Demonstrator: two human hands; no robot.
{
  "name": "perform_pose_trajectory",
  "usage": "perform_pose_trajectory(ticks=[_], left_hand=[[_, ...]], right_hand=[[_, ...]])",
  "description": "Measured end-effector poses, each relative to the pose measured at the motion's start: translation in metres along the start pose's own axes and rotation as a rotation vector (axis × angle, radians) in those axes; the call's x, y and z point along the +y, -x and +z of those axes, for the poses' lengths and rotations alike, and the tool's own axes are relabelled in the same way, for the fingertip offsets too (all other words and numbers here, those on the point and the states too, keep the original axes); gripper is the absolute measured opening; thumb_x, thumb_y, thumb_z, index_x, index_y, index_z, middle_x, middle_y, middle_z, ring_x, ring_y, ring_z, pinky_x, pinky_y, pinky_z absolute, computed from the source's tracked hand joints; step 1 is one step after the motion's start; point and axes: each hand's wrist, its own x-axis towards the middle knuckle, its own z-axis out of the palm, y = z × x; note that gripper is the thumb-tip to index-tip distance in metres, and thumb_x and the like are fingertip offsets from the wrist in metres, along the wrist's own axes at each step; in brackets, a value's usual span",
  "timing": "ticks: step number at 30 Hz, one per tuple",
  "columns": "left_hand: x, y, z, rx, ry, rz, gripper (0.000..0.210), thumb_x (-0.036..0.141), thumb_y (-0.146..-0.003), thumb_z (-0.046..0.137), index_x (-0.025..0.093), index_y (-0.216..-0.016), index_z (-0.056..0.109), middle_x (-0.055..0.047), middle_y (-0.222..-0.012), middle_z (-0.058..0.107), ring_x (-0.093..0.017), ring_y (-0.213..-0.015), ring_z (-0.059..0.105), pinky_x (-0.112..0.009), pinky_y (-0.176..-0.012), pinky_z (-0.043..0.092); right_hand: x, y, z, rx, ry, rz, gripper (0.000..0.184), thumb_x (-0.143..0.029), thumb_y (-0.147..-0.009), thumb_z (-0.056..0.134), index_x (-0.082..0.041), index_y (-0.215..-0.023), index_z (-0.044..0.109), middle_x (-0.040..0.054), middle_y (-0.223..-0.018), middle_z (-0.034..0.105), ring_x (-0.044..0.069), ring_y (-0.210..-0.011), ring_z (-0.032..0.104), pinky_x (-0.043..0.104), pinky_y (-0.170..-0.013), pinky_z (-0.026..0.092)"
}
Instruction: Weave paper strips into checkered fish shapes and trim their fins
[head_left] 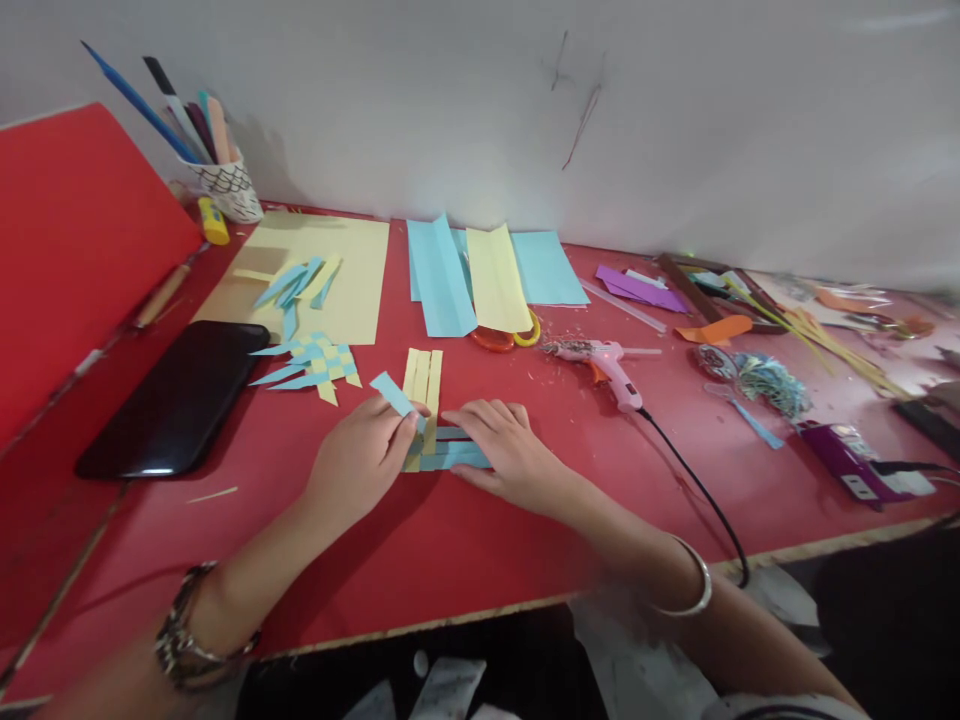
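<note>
My left hand (367,445) pinches a light blue paper strip (391,392) between thumb and fingers, its free end sticking up and to the left. Beneath it, several pale yellow paper strips (423,375) lie upright side by side, crossed by blue paper strips (450,455) running to the right. My right hand (499,450) rests over the right ends of those blue strips, its fingers stretched out and apart. To the left lies a finished-looking woven piece of blue and yellow strips (319,360), with loose ends fanning out.
A black phone (176,400) lies at left. A pink glue gun (604,365) with a black cord sits at right. Folded paper sheets (495,280) cover scissors (525,335) behind the hands. Loose strips (296,285) lie on a yellow sheet (360,270); a pen cup (229,185) stands behind.
</note>
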Motion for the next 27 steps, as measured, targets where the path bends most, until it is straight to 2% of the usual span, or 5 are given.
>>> perform_pose_trajectory(ticks=[14,18,20,23,27], left_hand=[[0.0,0.003,-0.005,-0.024,-0.051,-0.013,0.042,0.033,-0.086,0.024,0.018,-0.08,0.063,-0.005,-0.074,0.064,-0.016,-0.064,0.058,-0.023,-0.05,0.038],[0.002,0.002,-0.007,-0.059,-0.059,-0.017,0.043,0.033,-0.085,0.025,0.017,-0.067,0.061,-0.004,-0.06,0.06,-0.015,-0.053,0.054,-0.023,-0.046,0.035],[0.003,0.002,-0.008,-0.057,-0.053,-0.014,0.045,0.033,-0.084,0.026,0.017,-0.058,0.057,-0.003,-0.052,0.057,-0.014,-0.048,0.052,-0.024,-0.045,0.034],[0.005,0.002,-0.01,-0.026,-0.018,0.002,0.043,0.033,-0.083,0.027,0.017,-0.053,0.055,-0.004,-0.049,0.056,-0.014,-0.046,0.052,-0.024,-0.044,0.034],[0.005,0.004,-0.012,0.001,0.035,0.008,0.043,0.031,-0.083,0.027,0.017,-0.052,0.055,-0.003,-0.048,0.057,-0.014,-0.046,0.053,-0.024,-0.044,0.036]], right_hand=[[0.005,0.004,-0.003,-0.024,0.069,-0.128,0.024,-0.029,-0.082,0.05,-0.02,-0.103,0.056,0.0065,-0.103,0.056,0.019,-0.095,0.048,0.036,-0.081,0.029],[0.012,0.012,-0.014,0.081,0.098,-0.094,0.024,-0.03,-0.083,0.046,-0.02,-0.101,0.057,0.0063,-0.1,0.057,0.018,-0.091,0.051,0.035,-0.082,0.032],[0.023,0.02,-0.024,0.208,0.189,0.052,0.023,-0.028,-0.083,0.042,-0.018,-0.097,0.058,0.0082,-0.098,0.059,0.019,-0.091,0.051,0.034,-0.08,0.036],[0.049,0.034,-0.041,0.372,0.528,0.53,0.023,-0.024,-0.08,0.041,-0.015,-0.091,0.06,0.0138,-0.091,0.06,0.027,-0.088,0.052,0.039,-0.072,0.039],[0.089,0.046,-0.051,0.262,0.582,0.91,0.028,-0.035,-0.076,0.045,-0.012,-0.082,0.06,0.0172,-0.082,0.06,0.03,-0.079,0.055,0.037,-0.059,0.041]])
